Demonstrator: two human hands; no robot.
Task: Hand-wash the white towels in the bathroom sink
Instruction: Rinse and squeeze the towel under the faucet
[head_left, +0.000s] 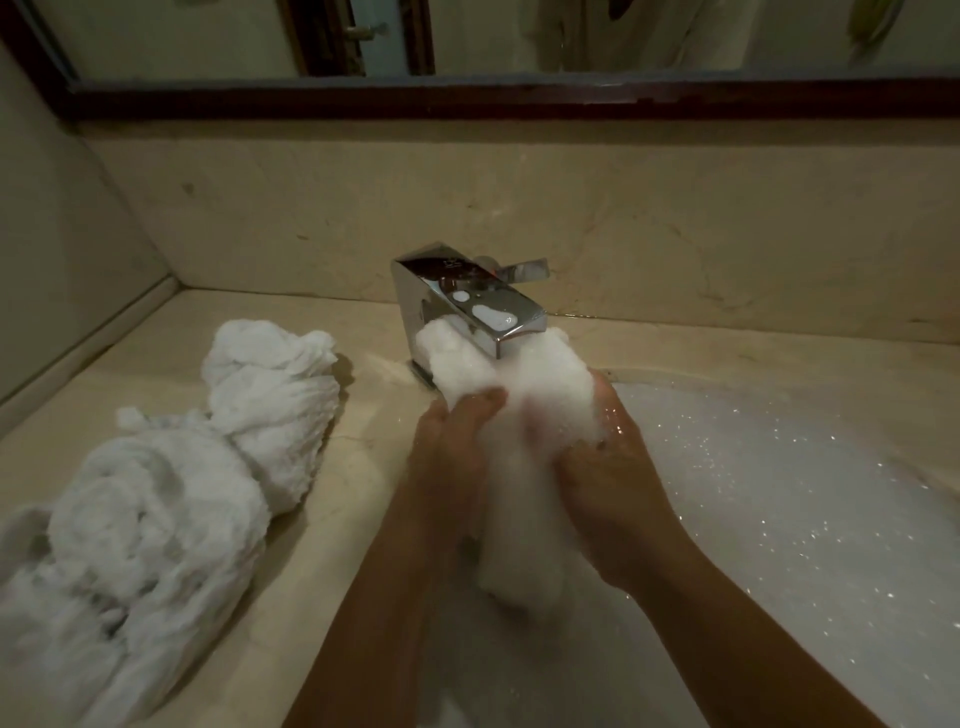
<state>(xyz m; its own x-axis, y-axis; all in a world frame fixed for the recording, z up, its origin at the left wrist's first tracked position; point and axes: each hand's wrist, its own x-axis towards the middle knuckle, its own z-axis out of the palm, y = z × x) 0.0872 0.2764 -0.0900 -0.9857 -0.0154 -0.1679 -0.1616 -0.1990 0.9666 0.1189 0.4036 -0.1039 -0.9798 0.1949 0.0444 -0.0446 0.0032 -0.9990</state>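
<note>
Mostly foam-smothered, white towel (519, 551) clamped between left hand (453, 452) and right hand (613, 483), right fingertips hidden.

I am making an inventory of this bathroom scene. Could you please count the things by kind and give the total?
Hands: 2 (left hand, right hand)
Soapy towel that both grip: 1
Heap of wrung towels on the counter: 1 (towels inside cannot be counted)
Faucet: 1
Sink with suds: 1
Total: 6
</note>
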